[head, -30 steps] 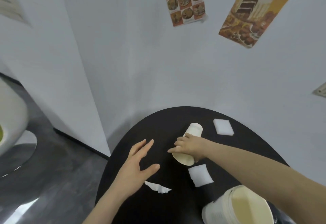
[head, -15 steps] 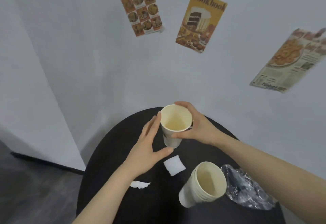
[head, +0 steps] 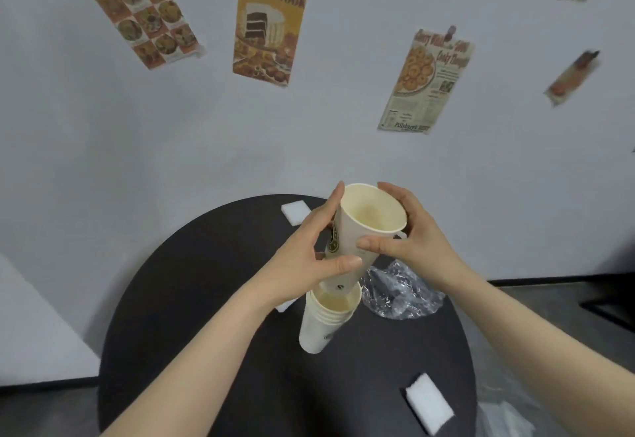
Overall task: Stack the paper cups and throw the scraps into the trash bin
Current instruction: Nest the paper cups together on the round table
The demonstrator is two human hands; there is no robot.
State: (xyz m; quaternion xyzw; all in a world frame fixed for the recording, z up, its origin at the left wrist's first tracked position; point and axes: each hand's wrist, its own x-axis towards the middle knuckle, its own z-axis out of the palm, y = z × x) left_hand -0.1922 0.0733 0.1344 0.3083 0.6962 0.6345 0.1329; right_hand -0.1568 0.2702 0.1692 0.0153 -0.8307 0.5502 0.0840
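A cream paper cup with a green logo is held tilted over the round black table. My left hand holds its left side, thumb across the lower wall. My right hand grips its rim and right side. The cup's base sits just inside the mouth of a stack of paper cups standing upright on the table. White scraps lie at the table's far edge, at the front right, and partly hidden under my left wrist.
A crumpled clear plastic wrapper lies right of the stack. Clear plastic, perhaps a bin liner, shows below the table's right edge. Cookbook posters hang on the grey wall behind. Grey floor lies to the left.
The right hand lifted the cup off the table and turned it upright. My left hand joined it. Both carried it right, onto the mouth of the stack. The view swung right.
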